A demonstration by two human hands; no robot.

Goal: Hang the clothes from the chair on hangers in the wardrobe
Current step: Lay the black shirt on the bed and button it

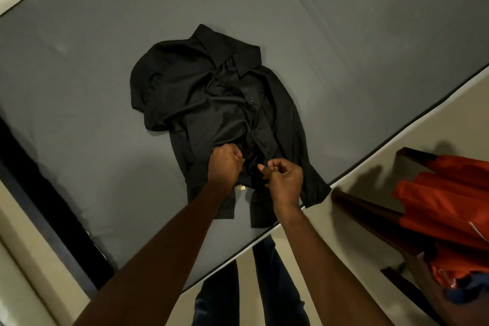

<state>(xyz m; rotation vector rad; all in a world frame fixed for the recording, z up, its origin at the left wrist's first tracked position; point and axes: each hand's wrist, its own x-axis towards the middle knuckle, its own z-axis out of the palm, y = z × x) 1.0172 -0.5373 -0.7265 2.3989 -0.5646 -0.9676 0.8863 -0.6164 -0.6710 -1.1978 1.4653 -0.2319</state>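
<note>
the left hand (225,164) and right hand (284,181) are both curled on the lower front of the black shirt (211,98), each pinching one edge of its opening. the shirt lies crumpled on the bed (79,61), collar on the far side. beside the shirt, the chair (370,214) carries orange clothes (447,209). risk: no hanger is visible, and pulling the edges can wrinkle the shirt more or drag it off the bed.

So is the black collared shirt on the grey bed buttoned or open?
Open at the bottom: black collared shirt fronts part near both hands. Higher up, cannot tell.
</note>
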